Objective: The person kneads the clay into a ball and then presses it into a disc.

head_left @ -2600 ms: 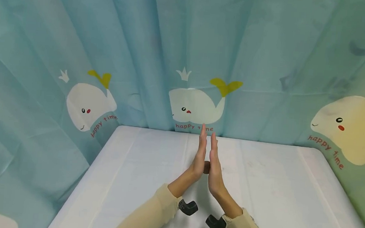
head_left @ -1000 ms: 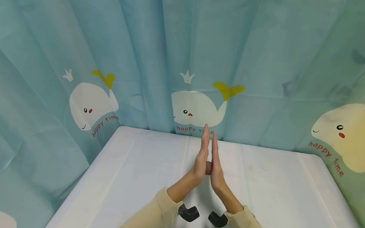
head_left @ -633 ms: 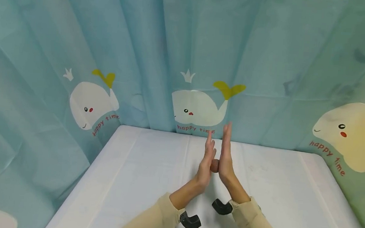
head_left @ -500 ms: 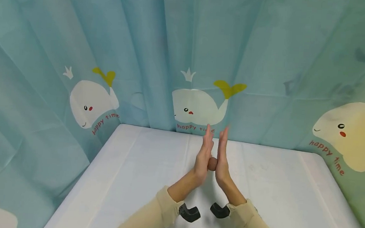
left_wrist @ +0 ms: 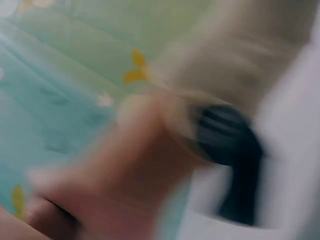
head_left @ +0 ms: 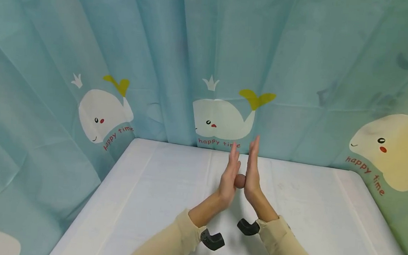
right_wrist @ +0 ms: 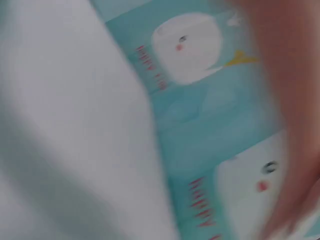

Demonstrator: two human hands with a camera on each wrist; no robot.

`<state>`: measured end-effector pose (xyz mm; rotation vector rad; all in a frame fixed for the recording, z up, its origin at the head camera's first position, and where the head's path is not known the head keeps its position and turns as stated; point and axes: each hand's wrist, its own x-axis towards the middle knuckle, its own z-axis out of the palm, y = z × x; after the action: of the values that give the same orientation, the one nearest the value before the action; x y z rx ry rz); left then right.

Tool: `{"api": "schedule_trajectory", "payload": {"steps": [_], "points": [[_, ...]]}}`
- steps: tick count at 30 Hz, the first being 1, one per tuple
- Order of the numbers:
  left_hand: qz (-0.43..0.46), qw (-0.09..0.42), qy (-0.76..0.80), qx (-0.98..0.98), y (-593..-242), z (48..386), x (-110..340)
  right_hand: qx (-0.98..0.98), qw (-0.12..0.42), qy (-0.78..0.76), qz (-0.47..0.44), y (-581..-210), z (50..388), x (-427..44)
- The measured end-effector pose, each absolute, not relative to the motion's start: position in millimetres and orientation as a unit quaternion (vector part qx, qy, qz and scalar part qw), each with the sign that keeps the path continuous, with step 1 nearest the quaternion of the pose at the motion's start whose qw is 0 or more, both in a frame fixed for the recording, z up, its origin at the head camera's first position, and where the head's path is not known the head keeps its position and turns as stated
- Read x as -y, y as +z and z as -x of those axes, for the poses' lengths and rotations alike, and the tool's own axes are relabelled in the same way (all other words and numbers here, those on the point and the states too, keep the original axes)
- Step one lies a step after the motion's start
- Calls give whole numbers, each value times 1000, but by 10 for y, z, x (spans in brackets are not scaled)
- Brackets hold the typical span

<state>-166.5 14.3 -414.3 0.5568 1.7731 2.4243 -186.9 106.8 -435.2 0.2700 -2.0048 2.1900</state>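
In the head view a small brown ball point(head_left: 240, 181) sits between two upright palms above the table. The left hand point(head_left: 227, 182) touches it from the left with fingers extended. On its other side is the right hand point(head_left: 252, 182), fingers straight and pointing up and away, its tips higher in the view than the left hand's. A gap shows between the fingertips. In the left wrist view the left hand point(left_wrist: 130, 170) is blurred. The right wrist view catches part of the right hand point(right_wrist: 295, 100), also blurred, with no clear sight of the ball.
A white-covered table point(head_left: 164, 188) lies below the hands. Behind it hangs a blue-green curtain point(head_left: 300, 71) printed with whales. Black curved mounts, one on the left wrist point(head_left: 212, 240) and one on the right wrist point(head_left: 248, 227), stick out from the beige cuffs.
The palms slide past each other back and forth with the ball between them. Compared with one second ago, the right hand is farther forward and the ball sits slightly right and shows more.
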Motion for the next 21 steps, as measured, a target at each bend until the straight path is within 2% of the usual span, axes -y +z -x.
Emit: {"api": "schedule_trajectory", "payload": {"steps": [5, 9, 14, 18, 21], "points": [[-198, -3, 752, -628, -4096, 1876, -60, 686, 77, 710, -144, -4532, 1644, -907], [-176, -5, 735, -655, -4300, 1979, -57, 684, 94, 703, -172, -4371, 1489, -829], [-184, 21, 746, -640, -4443, 1758, -163, 679, 104, 711, -150, -4206, 1732, -997], [-189, 13, 770, -609, -4382, 1660, -183, 676, 56, 725, -117, -4356, 1892, -1103], [-175, 11, 783, -597, -4345, 1740, -136, 693, 34, 710, -121, -4497, 1821, -1042]]}}
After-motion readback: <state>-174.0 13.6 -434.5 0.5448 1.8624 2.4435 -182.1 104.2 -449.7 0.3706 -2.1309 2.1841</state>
